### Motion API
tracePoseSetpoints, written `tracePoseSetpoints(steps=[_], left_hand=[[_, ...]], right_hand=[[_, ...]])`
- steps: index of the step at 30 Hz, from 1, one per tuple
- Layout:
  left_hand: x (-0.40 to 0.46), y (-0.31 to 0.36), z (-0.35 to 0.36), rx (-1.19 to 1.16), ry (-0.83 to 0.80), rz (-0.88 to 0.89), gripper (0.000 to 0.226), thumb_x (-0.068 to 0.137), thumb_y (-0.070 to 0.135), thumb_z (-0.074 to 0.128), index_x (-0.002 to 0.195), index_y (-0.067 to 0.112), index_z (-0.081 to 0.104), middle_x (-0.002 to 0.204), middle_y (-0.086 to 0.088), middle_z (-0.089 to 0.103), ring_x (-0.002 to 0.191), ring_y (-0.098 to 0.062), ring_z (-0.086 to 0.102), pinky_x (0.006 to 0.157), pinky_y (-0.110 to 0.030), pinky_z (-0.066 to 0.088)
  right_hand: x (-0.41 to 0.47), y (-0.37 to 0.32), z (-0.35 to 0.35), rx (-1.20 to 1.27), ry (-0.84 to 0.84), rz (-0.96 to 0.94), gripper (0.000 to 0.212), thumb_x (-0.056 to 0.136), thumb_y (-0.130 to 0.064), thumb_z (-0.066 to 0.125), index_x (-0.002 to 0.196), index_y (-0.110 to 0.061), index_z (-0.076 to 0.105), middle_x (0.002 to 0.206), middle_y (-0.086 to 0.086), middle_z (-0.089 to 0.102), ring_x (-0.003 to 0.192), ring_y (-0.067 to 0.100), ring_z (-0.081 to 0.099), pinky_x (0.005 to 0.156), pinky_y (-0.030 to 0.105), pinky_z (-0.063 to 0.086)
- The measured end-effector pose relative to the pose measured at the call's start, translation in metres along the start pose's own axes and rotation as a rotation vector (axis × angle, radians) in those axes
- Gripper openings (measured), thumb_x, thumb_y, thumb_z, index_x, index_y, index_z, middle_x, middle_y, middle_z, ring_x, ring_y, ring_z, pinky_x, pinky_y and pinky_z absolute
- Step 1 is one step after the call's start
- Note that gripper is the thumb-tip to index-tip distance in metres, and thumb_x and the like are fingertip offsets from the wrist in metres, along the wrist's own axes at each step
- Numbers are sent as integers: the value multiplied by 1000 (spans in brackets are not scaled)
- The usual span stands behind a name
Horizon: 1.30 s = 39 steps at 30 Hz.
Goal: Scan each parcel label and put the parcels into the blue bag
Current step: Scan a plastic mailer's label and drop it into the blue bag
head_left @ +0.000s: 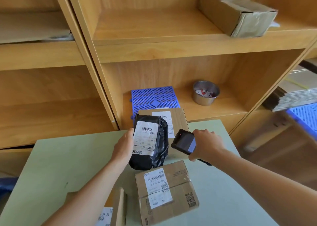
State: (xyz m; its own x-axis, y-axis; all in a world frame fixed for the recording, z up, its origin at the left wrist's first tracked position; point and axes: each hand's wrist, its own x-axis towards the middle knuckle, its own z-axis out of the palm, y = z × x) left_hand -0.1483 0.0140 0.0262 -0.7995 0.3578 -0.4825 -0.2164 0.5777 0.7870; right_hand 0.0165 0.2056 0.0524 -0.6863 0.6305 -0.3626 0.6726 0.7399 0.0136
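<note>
My left hand [123,147] grips the left side of a black plastic-wrapped parcel [158,145], tilted up so its white label faces me. In my right hand [205,144] is a black handheld scanner [184,142], its front end close to the parcel's right side. Behind the black parcel a cardboard box [178,118] with a white label lies at the table's far edge. A second labelled cardboard box [167,191] lies flat in front of me. A third box [114,208] stands at the bottom edge, partly cut off. A dark blue shape [6,186] at the far left may be the bag.
The pale green table [56,165] stands against wooden shelving [154,45]. On the shelf behind are a blue plastic grid mat [154,97] and a metal bowl [205,92] holding scraps. A worn cardboard box [238,11] lies on the upper shelf. Flattened cartons [295,92] are stacked at the right.
</note>
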Motion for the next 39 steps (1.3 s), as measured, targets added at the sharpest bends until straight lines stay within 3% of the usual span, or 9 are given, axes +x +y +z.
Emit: tracePoseSetpoints(steps=[6, 9, 11, 15, 16, 19, 23, 33, 39], left_hand=[[24, -10, -1, -16, 15, -71, 50, 101, 50, 30, 136, 24, 53, 147, -1, 48, 136, -25, 41, 106, -39, 29], [30, -12, 0, 10, 3, -60, 37, 100, 45, 33, 111, 24, 62, 110, 4, 61, 118, -26, 52, 86, -35, 38], [35, -13, 2, 56, -38, -53, 38, 92, 49, 37, 92, 18, 59, 94, 3, 63, 102, -25, 58, 82, -36, 44], [60, -34, 5, 95, -52, -94, 69, 77, 59, 44, 125, 10, 52, 128, -8, 60, 120, -29, 55, 101, -47, 41], [63, -34, 5, 93, -63, -98, 64, 79, 57, 46, 125, 13, 54, 126, -5, 62, 118, -27, 56, 98, -45, 43], [67, -36, 5, 70, -96, -92, 25, 92, 41, 49, 94, 20, 60, 97, 2, 69, 91, -18, 63, 71, -33, 45], [67, -39, 12, 29, -139, -84, 21, 92, 34, 54, 105, 29, 69, 96, 6, 74, 91, -14, 69, 71, -28, 50], [35, -13, -29, -32, -72, 12, 37, 73, 41, 56, 106, 37, 71, 97, 15, 75, 93, -10, 70, 89, -35, 55], [13, -14, -80, -36, -49, 47, 30, 80, 39, 57, 108, 36, 70, 97, 14, 75, 90, -10, 70, 84, -33, 56]], right_hand=[[14, -5, 10, 43, -26, 7, 69, 60, -49, 87, 114, -20, 55, 88, -4, 59, 81, 19, 62, 68, 31, 57], [27, -13, 23, 209, -40, 25, 71, 57, -53, 85, 116, -25, 56, 92, -5, 64, 82, 18, 64, 70, 34, 61], [37, -21, 34, 387, -63, 42, 69, 58, -52, 84, 116, -28, 57, 92, -7, 65, 79, 14, 64, 64, 28, 57], [56, -44, 56, 746, -97, 45, 60, 62, -42, 90, 114, -32, 61, 91, -12, 68, 79, 6, 65, 61, 21, 52], [59, -52, 60, 858, -95, 53, 56, 63, -39, 91, 111, -33, 62, 93, -12, 69, 80, 6, 67, 64, 22, 54], [66, -73, 72, 1204, -117, 105, 49, 70, -32, 91, 111, -27, 67, 96, -11, 75, 80, 8, 73, 66, 23, 59], [71, -96, 76, 1520, -144, 218, 46, 72, -25, 90, 113, -17, 72, 101, 0, 78, 80, 11, 75, 63, 24, 60], [44, -114, 33, 1631, -88, 106, 36, 74, -17, 88, 108, -18, 75, 96, -4, 80, 84, 12, 77, 67, 24, 61], [18, -158, 24, 1640, -88, 29, 42, 72, -22, 89, 111, -20, 75, 96, -5, 80, 89, 14, 77, 77, 31, 62]])
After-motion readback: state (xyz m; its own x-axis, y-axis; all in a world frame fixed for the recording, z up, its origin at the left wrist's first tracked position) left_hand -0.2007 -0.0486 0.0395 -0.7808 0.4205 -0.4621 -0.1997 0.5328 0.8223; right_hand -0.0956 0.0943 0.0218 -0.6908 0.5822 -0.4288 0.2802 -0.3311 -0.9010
